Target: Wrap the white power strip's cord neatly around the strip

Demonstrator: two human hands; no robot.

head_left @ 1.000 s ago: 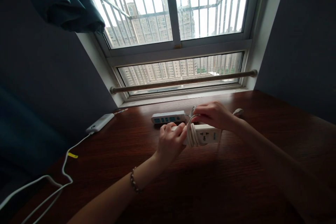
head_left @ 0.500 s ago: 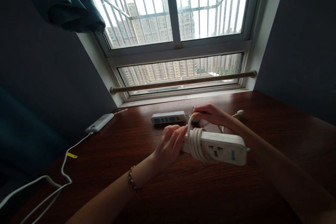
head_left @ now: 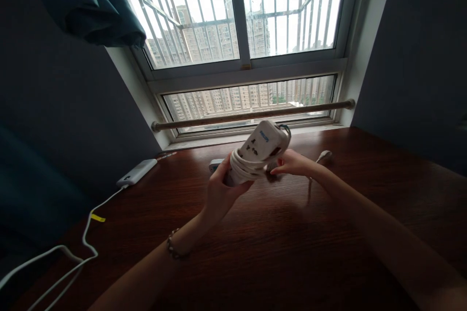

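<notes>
A white power strip (head_left: 260,142) is held up over the table, tilted with its far end raised, sockets facing me. Several turns of its white power cord (head_left: 245,167) are wrapped around its near part. My left hand (head_left: 221,189) grips the near end, thumb on one side and fingers on the other. My right hand (head_left: 292,163) is closed on the cord at the strip's right side, its fingertips partly hidden. Below the right wrist a length of cord hangs, and its white plug (head_left: 324,157) lies on the table. A second power strip (head_left: 215,165) lies behind, mostly covered.
On the left of the brown wooden table (head_left: 292,252) lies a white power bank (head_left: 136,172) with a white cable (head_left: 87,233) bearing a yellow tag (head_left: 98,217). A window with a horizontal rail (head_left: 251,115) stands behind the table. A blue-green curtain (head_left: 98,9) hangs at upper left.
My left hand has swung the power strip from lying nearly level to a raised, upward-right tilt. My right hand has moved slightly right and down, from above the strip to its right side.
</notes>
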